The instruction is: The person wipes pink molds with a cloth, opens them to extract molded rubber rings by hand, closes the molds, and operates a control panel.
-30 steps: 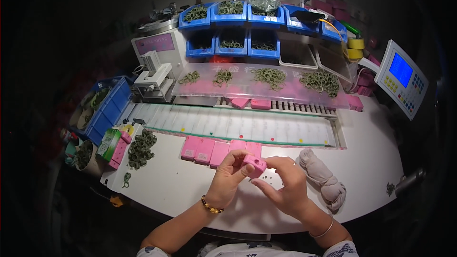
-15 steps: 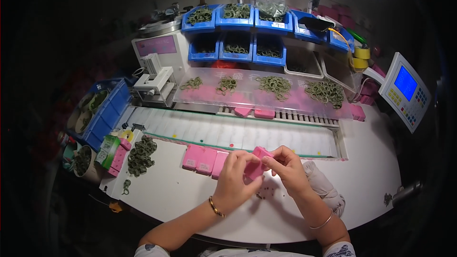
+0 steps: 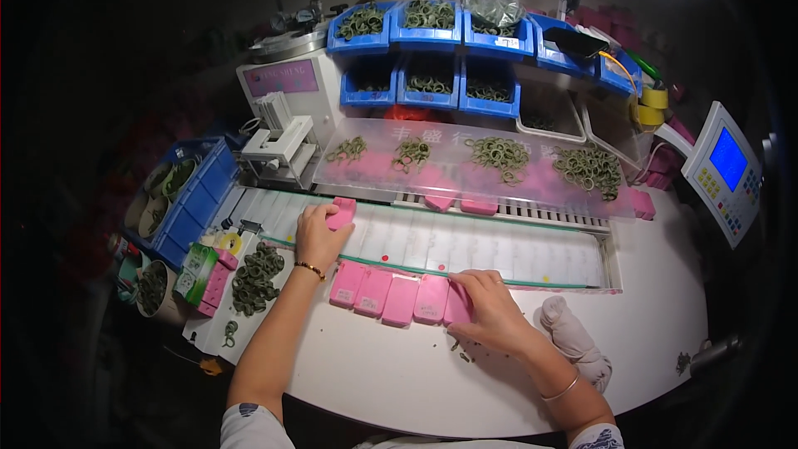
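Note:
My left hand (image 3: 321, 237) is closed around a pink rubber mould block (image 3: 342, 213) at the belt's left part. Whether that block rests on the belt or is held just above it, I cannot tell. My right hand (image 3: 492, 309) has its thumb and fingers around another pink mould block (image 3: 459, 303), the rightmost in a row. Several more pink blocks (image 3: 401, 299) stand side by side to its left along the belt's front edge, some with small white labels. Small dark crumbs (image 3: 462, 353) lie on the white table just below my right hand.
A white segmented belt (image 3: 416, 241) with a green edge crosses the table. Beyond it, green rings (image 3: 499, 156) lie in heaps on a clear shelf under blue bins (image 3: 428, 33). More rings (image 3: 258, 278) lie at left. A crumpled cloth (image 3: 575, 345) and a keypad screen (image 3: 721, 170) are at right.
My hands were together over one pink block at the front middle. Now they are apart: the left has gone far left to a block over the belt, the right rests lower on the row's end block.

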Motion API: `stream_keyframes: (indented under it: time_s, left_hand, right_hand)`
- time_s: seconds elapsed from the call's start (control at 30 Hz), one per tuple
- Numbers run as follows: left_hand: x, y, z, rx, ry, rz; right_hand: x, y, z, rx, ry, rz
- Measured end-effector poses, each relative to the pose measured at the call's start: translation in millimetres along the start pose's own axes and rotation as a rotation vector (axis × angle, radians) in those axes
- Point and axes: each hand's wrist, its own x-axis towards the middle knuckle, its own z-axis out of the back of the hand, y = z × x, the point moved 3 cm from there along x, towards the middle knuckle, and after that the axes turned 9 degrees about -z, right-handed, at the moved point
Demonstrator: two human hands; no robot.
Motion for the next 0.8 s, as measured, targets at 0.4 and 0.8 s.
stream_keyframes:
  time_s: [0.4, 0.8]
  left_hand:
    - [3.9, -124.9, -81.5, 0.087, 0.261, -0.516]
    - [59.6, -155.7, -105.7, 0.010, 0.536, -0.417]
  right_hand:
    - [-19.8, 7.2, 26.6, 0.070, -0.075, 0.005]
    - [-38.1, -13.4, 22.5, 0.027, -0.036, 0.002]
